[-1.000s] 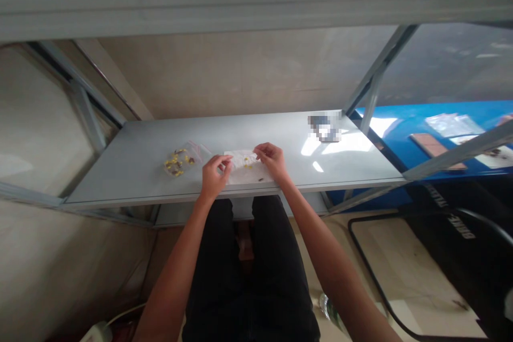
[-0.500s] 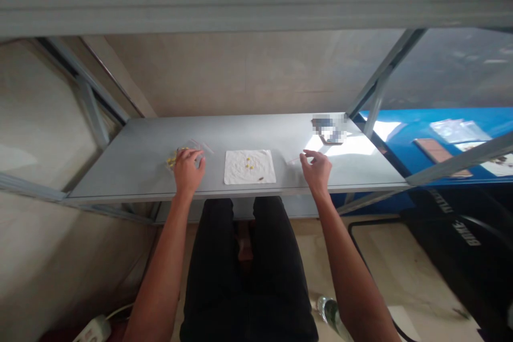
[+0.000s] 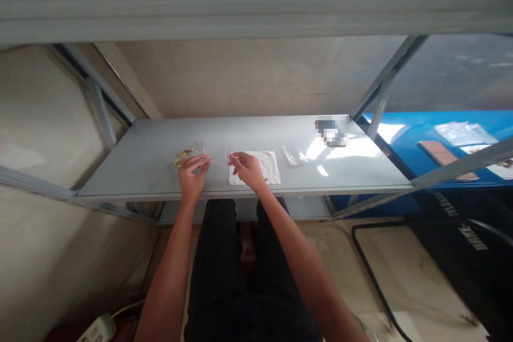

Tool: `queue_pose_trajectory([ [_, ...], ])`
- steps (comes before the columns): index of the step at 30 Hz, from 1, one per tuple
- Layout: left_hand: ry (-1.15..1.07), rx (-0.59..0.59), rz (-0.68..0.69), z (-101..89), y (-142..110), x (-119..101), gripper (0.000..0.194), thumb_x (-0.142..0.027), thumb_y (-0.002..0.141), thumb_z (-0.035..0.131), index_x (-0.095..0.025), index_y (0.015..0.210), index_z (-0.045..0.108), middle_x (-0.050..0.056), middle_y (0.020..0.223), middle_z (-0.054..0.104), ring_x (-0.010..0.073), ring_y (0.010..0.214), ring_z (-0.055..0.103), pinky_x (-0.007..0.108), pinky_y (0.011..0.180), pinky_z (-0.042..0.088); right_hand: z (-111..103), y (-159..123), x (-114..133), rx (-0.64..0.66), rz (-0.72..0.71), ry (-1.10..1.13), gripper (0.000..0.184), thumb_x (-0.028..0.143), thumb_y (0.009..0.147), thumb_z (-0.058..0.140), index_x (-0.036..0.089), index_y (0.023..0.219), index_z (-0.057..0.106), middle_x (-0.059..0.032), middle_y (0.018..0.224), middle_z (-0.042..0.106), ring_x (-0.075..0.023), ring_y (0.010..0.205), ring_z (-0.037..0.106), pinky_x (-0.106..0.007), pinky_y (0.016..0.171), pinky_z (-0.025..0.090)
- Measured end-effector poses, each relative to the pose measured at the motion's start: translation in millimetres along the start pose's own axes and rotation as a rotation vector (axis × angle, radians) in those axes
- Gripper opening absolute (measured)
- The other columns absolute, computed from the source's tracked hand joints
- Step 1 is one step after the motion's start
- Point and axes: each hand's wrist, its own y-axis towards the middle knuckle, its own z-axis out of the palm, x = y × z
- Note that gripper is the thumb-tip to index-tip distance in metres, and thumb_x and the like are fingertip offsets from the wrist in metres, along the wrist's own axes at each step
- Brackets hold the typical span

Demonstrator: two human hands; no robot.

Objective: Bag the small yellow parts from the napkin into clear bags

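Note:
My right hand [image 3: 247,169] is over the left part of a white cloth [image 3: 272,166], its fingertips pinching a clear plastic bag [image 3: 220,157] that is hard to see against the shelf. Left of it, my left hand [image 3: 193,172] is closed, thumb against fingertips near that bag's other side; whether it grips the bag I cannot tell. Just behind the left hand lies another clear zip bag [image 3: 200,148] with a reddish edge, beside small yellow pieces [image 3: 184,156]. My right hand hides part of the cloth and what lies on it.
More clear plastic bags [image 3: 294,155] lie right of the cloth on the grey shelf [image 3: 152,139]. A blurred-out object [image 3: 332,131] sits at the back right. Metal posts [image 3: 382,83] frame the shelf, with a shelf edge overhead. A blue table [image 3: 404,144] stands to the right.
My right hand has moved left from the bags on the right to the cloth, carrying a clear bag. My left hand has shifted slightly right. The view has moved a little.

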Motion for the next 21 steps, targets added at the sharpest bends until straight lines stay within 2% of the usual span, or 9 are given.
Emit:
queue_pose_trajectory([
  [2, -0.036, 0.043, 0.000, -0.3, -2, -2, 0.013, -0.037, 0.088, 0.073, -0.026, 0.088, 0.081, 0.006, 0.103, 0.076, 0.0239, 0.103, 0.068, 0.047, 0.103, 0.049, 10, 14, 2, 0.100, 0.085, 0.120, 0.031, 0.044, 0.092, 0.060, 0.016, 0.086, 0.071, -0.0067, 0.081, 0.076, -0.0099, 0.051, 0.060, -0.019, 0.043, 0.042],
  [5, -0.056, 0.114, 0.005, 0.8, -4, -2, 0.015, -0.036, 0.089, 0.071, -0.026, 0.093, 0.081, 0.007, 0.109, 0.074, 0.0226, 0.101, 0.067, 0.042, 0.094, 0.055, 4, 27, 4, 0.130, 0.119, 0.205, 0.023, 0.035, 0.085, 0.068, 0.014, 0.077, 0.069, -0.0064, 0.075, 0.075, -0.0082, 0.046, 0.059, -0.017, 0.039, 0.039],
  [8, -0.011, 0.114, 0.014, 0.7, -4, -3, 0.019, -0.038, 0.090, 0.068, -0.025, 0.097, 0.081, 0.008, 0.110, 0.073, 0.0225, 0.101, 0.065, 0.040, 0.091, 0.055, -8, 31, 7, 0.189, 0.159, 0.276, 0.016, 0.028, 0.081, 0.071, 0.012, 0.078, 0.070, -0.0067, 0.073, 0.075, -0.0110, 0.050, 0.065, -0.017, 0.040, 0.044],
  [11, -0.002, 0.055, -0.016, -1.8, -4, -7, 0.025, -0.042, 0.090, 0.067, -0.023, 0.100, 0.080, 0.008, 0.107, 0.072, 0.0215, 0.096, 0.065, 0.036, 0.085, 0.056, -8, 31, 11, 0.242, 0.190, 0.272, 0.012, 0.023, 0.081, 0.070, 0.013, 0.075, 0.069, -0.0042, 0.062, 0.071, -0.0158, 0.055, 0.070, -0.021, 0.047, 0.054],
  [14, -0.100, 0.097, -0.114, -3.9, -6, -10, 0.030, -0.047, 0.090, 0.066, -0.021, 0.100, 0.078, 0.008, 0.098, 0.074, 0.0193, 0.086, 0.067, 0.030, 0.075, 0.056, 7, 29, 15, 0.269, 0.115, 0.112, 0.019, 0.021, 0.084, 0.068, 0.015, 0.067, 0.065, -0.0010, 0.053, 0.067, -0.0157, 0.050, 0.069, -0.021, 0.048, 0.054],
  [18, -0.210, 0.141, -0.253, -2.6, -8, -5, 0.034, -0.050, 0.085, 0.072, -0.019, 0.095, 0.077, 0.006, 0.087, 0.076, 0.0179, 0.072, 0.068, 0.027, 0.064, 0.054, 29, 23, 18, 0.314, -0.077, -0.152, 0.021, 0.016, 0.085, 0.067, 0.016, 0.064, 0.063, 0.0031, 0.047, 0.062, -0.0104, 0.039, 0.061, -0.016, 0.044, 0.044],
  [21, -0.245, 0.151, -0.305, -1.3, -7, 1, 0.034, -0.051, 0.079, 0.077, -0.018, 0.088, 0.076, 0.005, 0.079, 0.075, 0.0166, 0.061, 0.066, 0.025, 0.055, 0.051, 37, 19, 18, 0.337, -0.135, -0.210, 0.019, 0.015, 0.085, 0.067, 0.017, 0.067, 0.063, 0.0054, 0.047, 0.060, -0.0077, 0.034, 0.055, -0.015, 0.041, 0.038],
])
